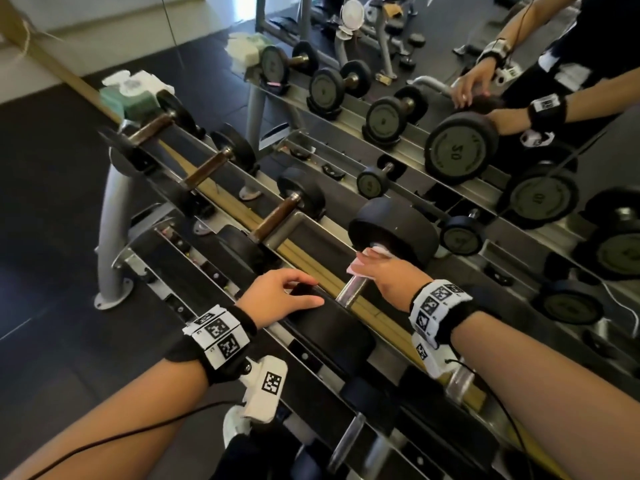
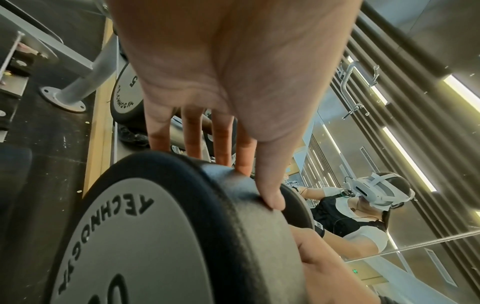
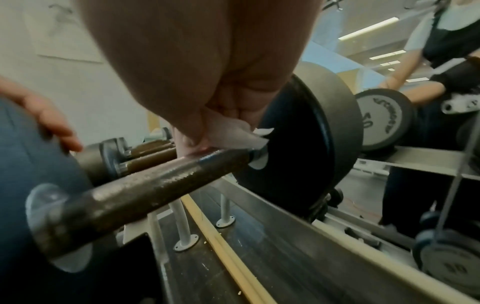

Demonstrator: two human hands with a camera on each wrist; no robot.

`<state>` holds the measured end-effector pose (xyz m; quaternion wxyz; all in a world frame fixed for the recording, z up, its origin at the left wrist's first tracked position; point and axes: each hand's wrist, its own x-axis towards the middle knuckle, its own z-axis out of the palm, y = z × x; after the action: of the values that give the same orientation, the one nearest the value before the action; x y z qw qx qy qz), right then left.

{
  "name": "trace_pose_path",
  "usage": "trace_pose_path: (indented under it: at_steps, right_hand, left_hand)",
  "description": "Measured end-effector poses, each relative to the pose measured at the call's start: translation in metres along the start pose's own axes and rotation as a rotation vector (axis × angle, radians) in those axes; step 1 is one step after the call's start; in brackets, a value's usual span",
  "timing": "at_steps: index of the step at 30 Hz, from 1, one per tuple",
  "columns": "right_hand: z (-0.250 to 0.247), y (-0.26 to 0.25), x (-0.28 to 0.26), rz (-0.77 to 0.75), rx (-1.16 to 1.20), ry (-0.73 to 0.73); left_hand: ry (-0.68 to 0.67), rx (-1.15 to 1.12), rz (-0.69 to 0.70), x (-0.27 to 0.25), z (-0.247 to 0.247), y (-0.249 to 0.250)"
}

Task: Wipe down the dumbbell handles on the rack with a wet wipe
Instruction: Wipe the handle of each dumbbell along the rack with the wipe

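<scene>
A big black dumbbell lies on the top tier of the rack [image 1: 311, 223]. My left hand [image 1: 284, 296] rests on its near head [image 1: 329, 330], fingers stretched over the top and thumb on the rim. The left wrist view shows the same hand [image 2: 221, 82] on the head [image 2: 155, 236]. My right hand [image 1: 384, 271] pinches a white wet wipe [image 1: 360, 265] against the metal handle [image 1: 351, 291], close to the far head [image 1: 394, 230]. From the right wrist, the hand [image 3: 207, 82] presses the wipe [image 3: 233, 135] onto the knurled handle [image 3: 155, 185].
Smaller dumbbells with brown handles [image 1: 273, 216] sit further left on the same tier. A green and white wipe pack [image 1: 131, 95] stands at the rack's far end. A mirror [image 1: 450, 143] behind repeats the rack and my arms. More dumbbells [image 1: 349, 441] lie on the lower tier.
</scene>
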<state>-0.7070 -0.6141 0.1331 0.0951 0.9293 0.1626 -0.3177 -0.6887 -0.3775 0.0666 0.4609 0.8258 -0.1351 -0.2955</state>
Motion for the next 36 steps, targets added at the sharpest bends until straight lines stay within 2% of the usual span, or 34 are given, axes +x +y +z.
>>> trace_pose_path:
  at_steps: [3, 4, 7, 9, 11, 13, 14, 16, 19, 22, 23, 26, 29, 31, 33, 36]
  right_hand:
    - [0.001, -0.015, 0.003, 0.040, -0.081, -0.031]
    - [0.009, -0.020, 0.003, 0.019, -0.091, -0.024]
    - [0.034, -0.028, -0.003, -0.118, 0.001, 0.119]
    - [0.045, -0.019, 0.000, -0.182, 0.023, 0.109]
    - [0.040, -0.006, 0.018, -0.133, 0.082, 0.068]
    - [0.028, 0.007, 0.031, 0.024, 0.088, -0.056]
    - [0.027, 0.014, 0.033, 0.090, 0.141, -0.040]
    - [0.034, 0.022, 0.026, 0.132, 0.279, 0.128]
    - [0.050, 0.007, 0.013, 0.017, 0.323, 0.301]
    - [0.061, -0.014, 0.012, -0.193, 0.127, 0.227]
    - [0.063, -0.014, 0.012, -0.217, 0.108, 0.188]
    - [0.051, 0.003, 0.016, -0.186, 0.112, 0.145]
    - [0.038, 0.020, 0.024, -0.051, 0.048, 0.103]
    - [0.044, 0.021, 0.024, -0.005, 0.075, 0.149]
    - [0.059, 0.012, 0.021, -0.021, 0.179, 0.216]
    - [0.079, 0.001, 0.020, -0.135, 0.276, 0.276]
  left_hand:
    - [0.011, -0.004, -0.025, 0.001, 0.001, -0.002]
    - [0.008, -0.005, -0.035, 0.002, 0.000, -0.002]
    - [-0.016, -0.002, -0.054, 0.004, -0.002, -0.001]
    - [-0.021, 0.005, -0.058, 0.005, -0.003, 0.000]
    - [-0.019, 0.002, -0.064, 0.006, -0.004, 0.000]
    - [-0.021, -0.007, -0.072, 0.006, -0.005, 0.000]
    - [-0.024, -0.014, -0.075, 0.005, -0.006, 0.001]
    - [-0.027, -0.029, -0.082, 0.004, -0.006, 0.001]
    - [-0.032, -0.025, -0.082, 0.004, -0.007, 0.004]
    - [-0.044, -0.028, -0.082, 0.004, -0.008, 0.004]
    - [-0.047, -0.027, -0.081, 0.004, -0.008, 0.004]
    - [-0.049, -0.013, -0.081, 0.005, -0.008, 0.003]
    - [-0.047, -0.002, -0.090, 0.007, -0.008, 0.003]
    - [-0.043, 0.003, -0.090, 0.008, -0.009, 0.001]
    - [-0.043, 0.013, -0.089, 0.008, -0.009, 0.000]
    - [-0.040, 0.017, -0.093, 0.008, -0.008, 0.001]
